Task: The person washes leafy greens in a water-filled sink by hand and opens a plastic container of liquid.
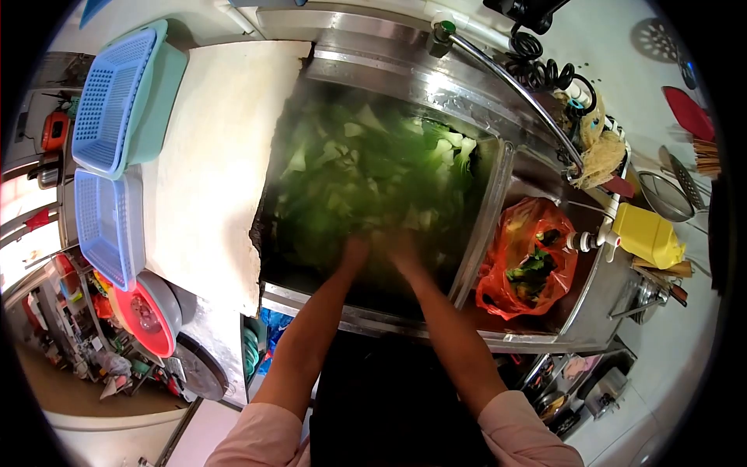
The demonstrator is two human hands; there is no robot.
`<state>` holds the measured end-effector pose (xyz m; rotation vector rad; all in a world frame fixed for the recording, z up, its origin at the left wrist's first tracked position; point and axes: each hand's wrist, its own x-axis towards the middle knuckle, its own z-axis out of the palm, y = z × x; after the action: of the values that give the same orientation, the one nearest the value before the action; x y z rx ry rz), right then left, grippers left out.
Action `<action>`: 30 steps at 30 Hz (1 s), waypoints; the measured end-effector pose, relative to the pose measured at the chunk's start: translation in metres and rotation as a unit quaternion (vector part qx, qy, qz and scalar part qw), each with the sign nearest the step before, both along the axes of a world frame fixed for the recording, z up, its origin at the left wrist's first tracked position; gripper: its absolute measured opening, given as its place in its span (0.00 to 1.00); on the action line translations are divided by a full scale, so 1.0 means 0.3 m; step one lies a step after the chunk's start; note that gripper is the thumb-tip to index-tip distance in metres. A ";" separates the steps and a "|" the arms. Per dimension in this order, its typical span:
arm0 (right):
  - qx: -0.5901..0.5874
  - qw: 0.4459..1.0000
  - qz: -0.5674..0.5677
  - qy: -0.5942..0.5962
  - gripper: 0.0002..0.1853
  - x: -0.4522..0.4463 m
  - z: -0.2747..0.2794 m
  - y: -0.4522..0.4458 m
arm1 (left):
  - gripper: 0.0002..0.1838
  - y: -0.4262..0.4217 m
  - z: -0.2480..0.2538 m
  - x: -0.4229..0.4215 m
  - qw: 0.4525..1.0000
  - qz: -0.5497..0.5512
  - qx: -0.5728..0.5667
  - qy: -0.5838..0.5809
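Leafy green vegetables with pale stalks, like bok choy (342,152), float and lie under murky greenish water in a large steel sink (482,194). Both my arms reach into the near part of this sink. My left hand (355,251) is under the water up to about the wrist, close to the leaves. Beside it, a little to the right, my right hand (402,247) is sunk in the same way. The cloudy water hides the fingers of both hands, so what they touch or hold does not show.
A smaller basin on the right holds a red plastic bag (529,261) with green scraps. A curved faucet (517,86) reaches over the sink's right side. Left are a pale board (210,171), blue baskets (113,101) and a red basin (144,319). A yellow jug (650,237) stands far right.
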<state>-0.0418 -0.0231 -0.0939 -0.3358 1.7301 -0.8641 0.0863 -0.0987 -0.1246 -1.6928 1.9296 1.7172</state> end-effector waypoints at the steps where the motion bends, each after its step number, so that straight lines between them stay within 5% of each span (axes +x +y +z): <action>1: -0.012 1.000 0.022 -0.001 0.26 0.000 -0.001 0.002 | 0.19 -0.002 0.006 -0.006 1.000 0.010 0.009 -0.007; 4: 0.017 0.997 0.022 -0.068 0.24 -0.018 -0.037 0.028 | 0.21 0.041 -0.487 0.174 0.952 -0.252 -0.160 -0.063; 6: -0.018 0.998 0.048 -0.035 0.22 -0.024 -0.062 0.046 | 0.24 -0.001 -0.231 0.098 0.999 -0.043 0.002 -0.015; 10: -0.063 0.997 0.009 -0.036 0.19 -0.022 -0.097 0.076 | 0.31 -0.062 0.140 -0.020 0.958 0.176 0.208 0.093; 13: -0.040 0.996 0.072 -0.039 0.17 -0.034 -0.147 0.084 | 0.32 -0.034 -0.163 0.088 0.977 -0.043 0.162 0.135; 20: -0.049 0.974 0.221 0.003 0.12 -0.064 -0.223 0.119 | 0.28 -0.110 0.006 0.105 0.941 -0.118 0.261 0.182; 23: -0.111 0.983 0.133 -0.064 0.08 -0.041 -0.344 0.161 | 0.24 -0.117 -0.010 0.130 0.949 -0.135 0.260 0.119; 30: 0.013 0.948 0.219 0.232 0.18 -0.055 -0.215 0.113 | 0.20 -0.078 -0.084 0.172 0.968 -0.125 0.177 0.125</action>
<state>-0.0581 0.0108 -0.1584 -0.9270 1.9811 -0.4532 0.1378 -0.1221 -0.1499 -1.1101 1.6948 2.0925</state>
